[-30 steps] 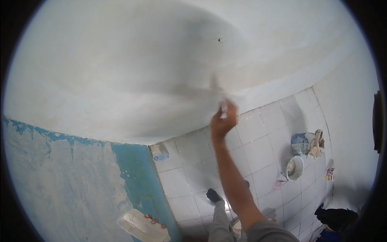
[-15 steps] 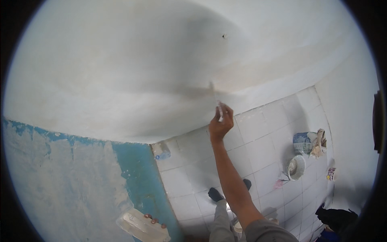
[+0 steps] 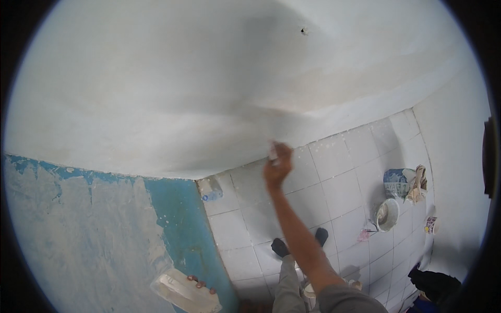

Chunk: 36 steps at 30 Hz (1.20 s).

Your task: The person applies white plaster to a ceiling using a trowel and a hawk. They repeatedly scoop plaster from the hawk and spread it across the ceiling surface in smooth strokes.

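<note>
While the right hand (image 3: 279,160) hangs before the lower edge of the white wall (image 3: 146,94), I've got its grip closed around a pale tool (image 3: 272,152), long axis apparently running up toward that wall, though blur hides the tip and I can't tell whether it touches. Down and left, well apart, my left hand (image 3: 200,284) shows only fingers, hooked over the upper-right edge of a white tray (image 3: 194,299), gripping it before the blue-patched wall (image 3: 115,224). Right's nearer the white wall!
</note>
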{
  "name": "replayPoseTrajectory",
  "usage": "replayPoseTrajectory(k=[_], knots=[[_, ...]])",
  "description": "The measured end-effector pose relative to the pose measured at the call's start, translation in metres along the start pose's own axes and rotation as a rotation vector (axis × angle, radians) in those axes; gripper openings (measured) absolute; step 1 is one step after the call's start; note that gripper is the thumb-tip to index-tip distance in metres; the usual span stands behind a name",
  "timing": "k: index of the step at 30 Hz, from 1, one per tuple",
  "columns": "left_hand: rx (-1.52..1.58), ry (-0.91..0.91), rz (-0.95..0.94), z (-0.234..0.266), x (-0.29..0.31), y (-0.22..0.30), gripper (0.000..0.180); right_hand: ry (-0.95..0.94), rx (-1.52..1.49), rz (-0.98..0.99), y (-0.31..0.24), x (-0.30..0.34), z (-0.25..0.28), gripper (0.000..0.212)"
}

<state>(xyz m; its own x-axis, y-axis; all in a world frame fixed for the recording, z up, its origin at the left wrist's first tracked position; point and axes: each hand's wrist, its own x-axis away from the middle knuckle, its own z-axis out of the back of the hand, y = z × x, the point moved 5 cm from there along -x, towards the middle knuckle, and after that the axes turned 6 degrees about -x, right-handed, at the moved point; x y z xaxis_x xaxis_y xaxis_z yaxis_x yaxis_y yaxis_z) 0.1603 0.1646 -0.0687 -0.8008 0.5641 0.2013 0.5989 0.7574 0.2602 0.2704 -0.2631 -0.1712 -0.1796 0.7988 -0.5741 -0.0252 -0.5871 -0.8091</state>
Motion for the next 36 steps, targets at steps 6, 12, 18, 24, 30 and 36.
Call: replayPoseTrajectory(k=[6, 12, 18, 24, 30, 36], knots=[[0.013, 0.009, 0.020, -0.004, -0.002, -0.004, 0.070, 0.427, 0.075, -0.117, 0.089, -0.117, 0.070, 0.022], [0.000, 0.006, 0.021, -0.006, -0.002, -0.003, 0.068, 0.284, 0.140, 0.003, 0.043, -0.057, 0.005, 0.029], [-0.028, -0.002, 0.004, -0.013, 0.004, 0.000, 0.066, -0.077, -0.109, -0.010, -0.016, 0.009, -0.035, 0.058], [-0.034, 0.038, 0.038, 0.010, 0.016, 0.011, 0.065, 0.346, 0.145, -0.034, 0.039, -0.098, 0.044, 0.019], [0.048, 0.074, -0.034, -0.010, 0.013, 0.000, 0.061, 0.389, 0.111, -0.010, 0.062, -0.133, 0.060, 0.021], [0.014, 0.055, -0.019, 0.006, 0.017, 0.015, 0.059, 0.011, -0.093, -0.019, 0.007, -0.024, -0.012, 0.041]])
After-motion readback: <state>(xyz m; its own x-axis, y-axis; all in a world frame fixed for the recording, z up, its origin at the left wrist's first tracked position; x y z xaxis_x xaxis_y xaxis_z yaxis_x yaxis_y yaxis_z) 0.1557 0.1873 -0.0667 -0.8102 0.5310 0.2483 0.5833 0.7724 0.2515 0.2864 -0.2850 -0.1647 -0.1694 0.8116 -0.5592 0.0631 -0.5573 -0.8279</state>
